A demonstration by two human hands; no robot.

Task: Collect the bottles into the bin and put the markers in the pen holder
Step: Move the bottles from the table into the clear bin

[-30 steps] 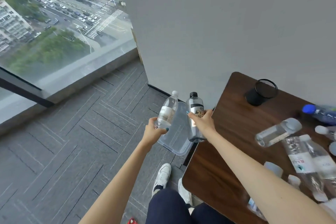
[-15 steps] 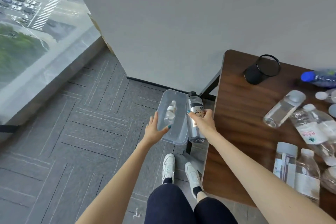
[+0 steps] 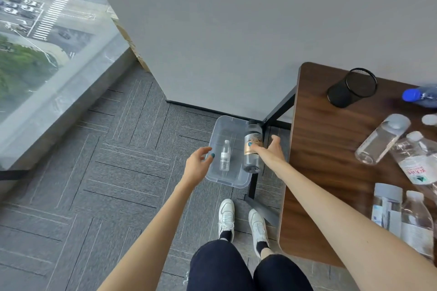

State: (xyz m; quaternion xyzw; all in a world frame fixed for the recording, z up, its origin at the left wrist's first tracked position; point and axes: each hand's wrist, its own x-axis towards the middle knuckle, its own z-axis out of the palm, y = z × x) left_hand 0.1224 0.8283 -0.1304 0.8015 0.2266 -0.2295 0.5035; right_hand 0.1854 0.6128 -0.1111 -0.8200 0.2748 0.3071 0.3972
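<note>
Left hand (image 3: 197, 163) hangs spread and empty beside the bin (image 3: 229, 181). Right hand (image 3: 272, 153) has its thumb on the dark-capped bottle (image 3: 251, 149) above the bin's right rim; finger grip cannot be told. Bottle: light, stiff, smooth; take at the label. Small bottle (image 3: 224, 158) lies inside. Counter (image 3: 319, 172) bottles (image 3: 380, 142) are cut off; no markers visible.

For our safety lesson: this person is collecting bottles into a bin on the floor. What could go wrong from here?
1. The dark bottle at the right hand hangs over the right rim of the bin; let go there, it could strike the rim and land on the floor.
2. The grey-capped bottle lying on the table might roll.
3. The bin sits close ahead of the shoes, so a step could trip.
</note>
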